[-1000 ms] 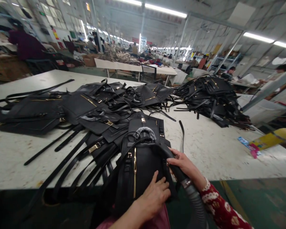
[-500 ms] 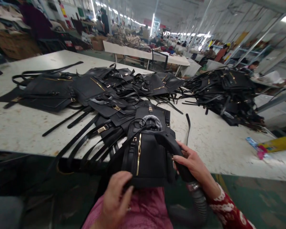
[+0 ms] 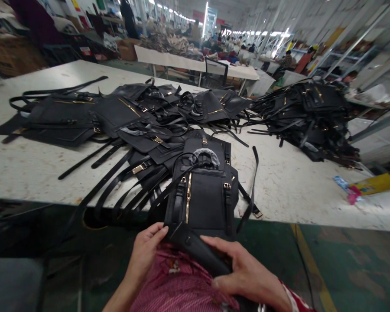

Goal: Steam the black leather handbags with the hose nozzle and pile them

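Note:
A black backpack point(image 3: 206, 201) lies at the table's front edge, its lower end jutting toward my lap. It has a gold zipper point(image 3: 188, 197), buckled straps and a top handle point(image 3: 205, 157) wrapped in clear plastic. My left hand point(image 3: 144, 249) pinches the bag's lower left corner between thumb and fingers. A black hose nozzle point(image 3: 195, 249) lies in my right hand point(image 3: 247, 273), fingers closed around it. Its tip points up and left, over the bag's bottom edge near my left thumb. The hose itself is mostly hidden below my wrist.
More black bags point(image 3: 117, 112) with loose straps spread across the white table point(image 3: 295, 190). Another pile of black bags point(image 3: 312, 117) stands at the right. A yellow packet point(image 3: 377, 184) lies near the right front edge. Other people work in the background.
My right hand has brought the nozzle from the bag's upper right side down to its bottom edge. My left hand, blurred before, now grips the bag's lower left corner.

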The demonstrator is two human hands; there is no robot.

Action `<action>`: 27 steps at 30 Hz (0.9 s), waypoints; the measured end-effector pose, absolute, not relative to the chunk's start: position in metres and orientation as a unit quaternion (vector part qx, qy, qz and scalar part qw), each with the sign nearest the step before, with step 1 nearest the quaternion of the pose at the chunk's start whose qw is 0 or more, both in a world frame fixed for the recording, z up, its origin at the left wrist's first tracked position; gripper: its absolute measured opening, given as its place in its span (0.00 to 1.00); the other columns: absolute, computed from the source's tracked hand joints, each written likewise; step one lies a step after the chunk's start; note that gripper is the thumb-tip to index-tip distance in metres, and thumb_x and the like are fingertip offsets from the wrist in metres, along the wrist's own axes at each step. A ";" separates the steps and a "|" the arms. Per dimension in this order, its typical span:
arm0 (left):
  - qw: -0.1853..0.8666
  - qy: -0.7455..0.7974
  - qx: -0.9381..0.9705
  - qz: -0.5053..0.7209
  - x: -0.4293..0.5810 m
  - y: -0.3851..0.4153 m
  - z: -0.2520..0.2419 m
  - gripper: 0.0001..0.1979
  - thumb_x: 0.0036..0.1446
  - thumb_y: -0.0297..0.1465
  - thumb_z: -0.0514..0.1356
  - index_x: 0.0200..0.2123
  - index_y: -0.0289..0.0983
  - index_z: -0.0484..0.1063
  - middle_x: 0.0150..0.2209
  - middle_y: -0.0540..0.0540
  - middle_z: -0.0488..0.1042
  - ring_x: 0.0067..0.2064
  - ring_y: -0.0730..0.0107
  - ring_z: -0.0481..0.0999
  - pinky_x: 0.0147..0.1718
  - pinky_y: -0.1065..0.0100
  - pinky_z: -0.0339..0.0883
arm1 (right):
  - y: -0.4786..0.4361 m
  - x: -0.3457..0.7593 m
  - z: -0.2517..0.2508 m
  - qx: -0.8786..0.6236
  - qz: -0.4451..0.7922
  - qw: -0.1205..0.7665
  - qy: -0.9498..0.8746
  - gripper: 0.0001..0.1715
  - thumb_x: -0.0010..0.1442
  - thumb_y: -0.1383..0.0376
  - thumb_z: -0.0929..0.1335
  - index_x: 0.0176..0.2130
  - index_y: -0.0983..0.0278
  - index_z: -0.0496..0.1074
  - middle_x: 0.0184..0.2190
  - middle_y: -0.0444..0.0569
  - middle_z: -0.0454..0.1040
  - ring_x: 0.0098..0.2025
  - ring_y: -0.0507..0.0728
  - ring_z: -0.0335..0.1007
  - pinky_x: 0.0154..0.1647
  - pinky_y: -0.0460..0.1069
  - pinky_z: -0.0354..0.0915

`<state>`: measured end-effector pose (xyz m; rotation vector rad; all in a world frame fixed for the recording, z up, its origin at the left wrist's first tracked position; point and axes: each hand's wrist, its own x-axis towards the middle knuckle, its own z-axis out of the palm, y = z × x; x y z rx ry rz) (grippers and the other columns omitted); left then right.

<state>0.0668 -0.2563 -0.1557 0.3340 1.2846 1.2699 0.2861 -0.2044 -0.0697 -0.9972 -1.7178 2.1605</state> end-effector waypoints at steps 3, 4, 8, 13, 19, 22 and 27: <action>0.586 0.575 0.131 0.556 0.060 -0.253 -0.148 0.11 0.41 0.35 0.65 0.26 0.33 0.72 0.24 0.49 0.74 0.25 0.70 0.72 0.25 0.71 0.68 | -0.203 0.281 -0.071 -0.328 0.733 0.119 -0.583 0.38 0.43 0.75 0.71 0.53 0.57 0.64 0.37 0.40 0.71 0.45 0.60 0.64 0.49 0.52 0.58; 0.581 0.580 0.133 0.556 0.058 -0.251 -0.146 0.12 0.41 0.35 0.65 0.27 0.33 0.72 0.24 0.49 0.74 0.24 0.71 0.72 0.24 0.71 0.68 | -0.203 0.281 -0.070 -0.327 0.734 0.129 -0.580 0.37 0.43 0.74 0.71 0.53 0.57 0.64 0.37 0.40 0.71 0.45 0.60 0.64 0.49 0.53 0.58; 0.572 0.594 0.148 0.546 0.057 -0.246 -0.145 0.13 0.40 0.35 0.65 0.29 0.34 0.73 0.27 0.48 0.75 0.27 0.68 0.73 0.26 0.68 0.70 | -0.204 0.290 -0.064 -0.345 0.735 0.181 -0.555 0.40 0.45 0.72 0.71 0.56 0.56 0.60 0.39 0.41 0.71 0.44 0.59 0.64 0.50 0.53 0.57; 0.593 0.585 0.155 0.532 0.061 -0.245 -0.144 0.13 0.41 0.36 0.65 0.30 0.34 0.74 0.27 0.48 0.75 0.28 0.68 0.73 0.30 0.68 0.70 | -0.204 0.293 -0.064 -0.331 0.733 0.165 -0.571 0.41 0.44 0.74 0.70 0.56 0.56 0.59 0.43 0.42 0.70 0.45 0.58 0.64 0.49 0.51 0.58; 0.595 0.590 0.066 0.542 0.063 -0.246 -0.144 0.14 0.31 0.30 0.68 0.27 0.34 0.73 0.24 0.49 0.75 0.26 0.69 0.73 0.26 0.72 0.70 | -0.211 0.277 -0.081 -0.321 0.657 0.173 -0.660 0.39 0.45 0.69 0.72 0.55 0.55 0.61 0.45 0.42 0.70 0.44 0.58 0.66 0.46 0.51 0.60; 0.603 0.601 0.041 0.523 0.064 -0.241 -0.147 0.16 0.29 0.27 0.67 0.29 0.34 0.73 0.28 0.47 0.76 0.29 0.64 0.74 0.25 0.69 0.71 | -0.218 0.277 -0.086 -0.361 0.572 0.195 -0.710 0.43 0.44 0.69 0.72 0.57 0.54 0.58 0.42 0.42 0.71 0.39 0.57 0.68 0.41 0.48 0.62; 0.583 0.624 0.114 0.507 0.059 -0.232 -0.146 0.16 0.33 0.35 0.67 0.29 0.36 0.73 0.33 0.46 0.77 0.35 0.58 0.75 0.29 0.63 0.73 | -0.231 0.303 -0.097 -0.435 0.563 0.202 -0.673 0.44 0.41 0.71 0.72 0.56 0.53 0.59 0.41 0.42 0.72 0.35 0.56 0.67 0.35 0.47 0.63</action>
